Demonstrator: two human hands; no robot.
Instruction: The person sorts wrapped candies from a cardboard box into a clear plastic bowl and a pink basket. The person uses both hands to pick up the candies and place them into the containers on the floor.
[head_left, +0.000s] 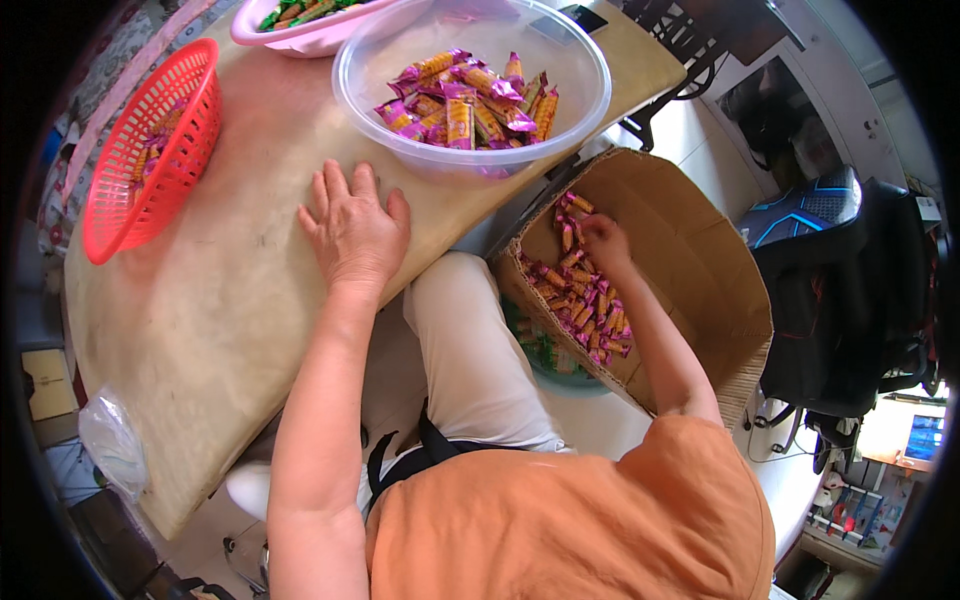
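Observation:
My left hand (356, 221) lies palm down on the table (247, 300), its fingers apart and nothing under them that shows. Inside a cardboard box (697, 247) beside my leg, my right hand (606, 241) reaches among small purple-and-orange wrapped snacks (581, 292). Its fingertips are at the packets by the box's near wall; whether they hold one is unclear. A clear plastic bowl (349, 112) at the table edge holds a pile of larger-looking packets (472, 105) in similar wrappers. A red plastic basket (202, 127) with more such packets stands tilted in view at the left.
A pink basin (300, 45) with green-wrapped packets stands at the far side. A dark flat device (581, 19) lies behind the bowl. Below the box is a green tub (574, 384). A clear plastic bag (112, 442) hangs at the table's left edge; a black chair (817, 300) stands right.

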